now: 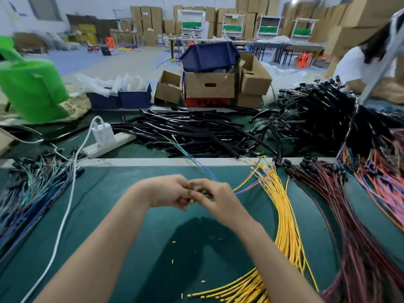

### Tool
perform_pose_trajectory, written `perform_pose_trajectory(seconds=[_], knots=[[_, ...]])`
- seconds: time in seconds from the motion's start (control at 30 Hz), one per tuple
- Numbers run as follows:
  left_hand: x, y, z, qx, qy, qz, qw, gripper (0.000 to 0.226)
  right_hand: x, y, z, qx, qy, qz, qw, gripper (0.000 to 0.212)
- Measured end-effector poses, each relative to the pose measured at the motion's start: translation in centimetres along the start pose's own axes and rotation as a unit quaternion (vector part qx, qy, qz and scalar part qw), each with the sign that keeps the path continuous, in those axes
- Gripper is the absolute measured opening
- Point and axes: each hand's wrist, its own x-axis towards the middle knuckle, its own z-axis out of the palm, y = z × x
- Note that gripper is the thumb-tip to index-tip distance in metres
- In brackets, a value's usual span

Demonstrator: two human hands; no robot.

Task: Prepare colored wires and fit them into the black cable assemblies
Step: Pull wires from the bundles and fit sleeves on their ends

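Head view: thin orange and blue wires [238, 188] seem pinched by the left hand [168, 191] and right hand [215, 200], though blurred. If the pinch is slackened, they could be lost among the loose yellow wire bundle [284, 215].

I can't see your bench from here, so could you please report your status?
Left hand and right hand pinching thin coloured wires. Yellow wires fanned at right. Yellow offcuts on mat, nothing blocking.

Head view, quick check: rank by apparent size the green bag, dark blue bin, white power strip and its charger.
Largest to smallest:
1. green bag
2. dark blue bin (farther back, so its true size is unsure)
3. white power strip
4. charger
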Motion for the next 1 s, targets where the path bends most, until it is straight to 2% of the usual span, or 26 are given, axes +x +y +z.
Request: perform_pose_trajectory(seconds=[0.1,0.27,0.3,0.37,0.43,0.53,0.67,0.77,0.83,0.93,1.0], knots=[[0.8,-1.7,0.7,-0.03,-0.002,-0.03,0.999,0.024,-0.8,1.3,1.0,-0.037,-0.019,-0.004,0.999,0.032],[1.2,-2.2,0.2,-0.041,-0.036,-0.027,0.998,0.017,-0.9,2.7,0.7,-0.101,-0.021,-0.016,0.995,0.028],[1.3,-2.3,0.2,-0.045,-0.02,-0.019,0.999,0.017,-0.9,2.8,0.6,-0.095,-0.006,-0.013,0.995,0.026],[1.6,-2.7,0.4,-0.098,0.072,0.001,0.993,0.015,-1.0,3.3,0.5,-0.073,0.04,0.003,0.996,0.022],[1.8,-3.6,0.7,-0.187,0.174,0.027,0.966,0.013,-1.0,3.5,0.4,-0.04,0.085,0.02,0.995,0.02],[1.6,-4.5,1.4,-0.322,0.225,0.045,0.919,0.016,-1.1,3.4,0.4,-0.007,0.111,0.023,0.994,0.018],[0.9,-4.2,2.1,-0.525,0.166,0.02,0.834,0.031,-1.4,3.2,0.4,0.05,0.137,0.026,0.989,0.019],[0.5,-4.0,2.4,-0.597,0.123,-0.003,0.793,0.022,-1.7,3.2,0.3,0.088,0.144,0.037,0.985,0.019],[0.3,-3.9,2.6,-0.603,0.097,-0.007,0.791,0.019,-1.9,3.1,0.3,0.108,0.142,0.049,0.983,0.019],[0.3,-4.2,2.8,-0.596,0.079,-0.006,0.799,0.033,-2.0,3.1,0.2,0.154,0.135,0.075,0.976,0.019],[0.5,-4.3,2.9,-0.574,0.097,-0.002,0.813,0.021,-2.0,3.0,0.1,0.169,0.131,0.084,0.973,0.018]])
